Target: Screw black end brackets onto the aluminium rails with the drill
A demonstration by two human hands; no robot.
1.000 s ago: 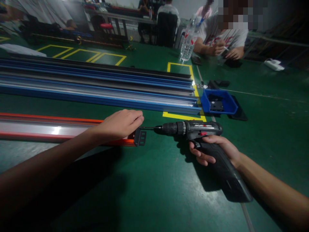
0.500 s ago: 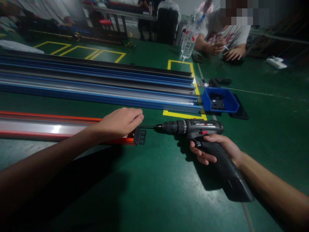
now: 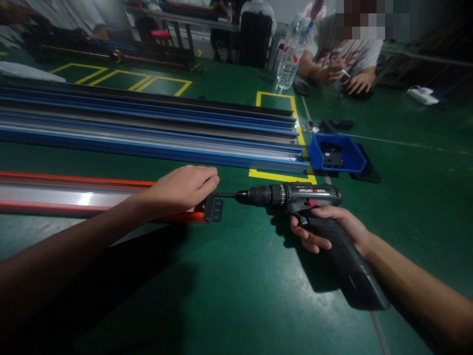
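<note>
My right hand (image 3: 314,231) is wrapped round the handle of a black cordless drill (image 3: 314,195), fingers by its trigger. The drill lies level and points left, its long thin bit (image 3: 226,195) reaching the end of an orange and silver metal profile (image 3: 88,197). At that end sits a black end cap (image 3: 213,209) with a slotted tab. Across the top of the profile's end lies my left hand (image 3: 186,187), closed over it with fingers together near the bit's tip. The exact contact of bit and cap is hidden by the fingers.
Several blue and black profiles (image 3: 166,133) lie lengthwise beyond the orange one. Right of their ends stands a blue bin (image 3: 354,158) with black parts in it. Farther back are clear plastic bottles (image 3: 286,64), a white power strip (image 3: 423,95) and a seated person's hands (image 3: 360,83).
Almost nothing differs. Both hands, the drill and the orange profile hold nearly the same places, with only a very slight shift to the left of my left hand and the profile.
</note>
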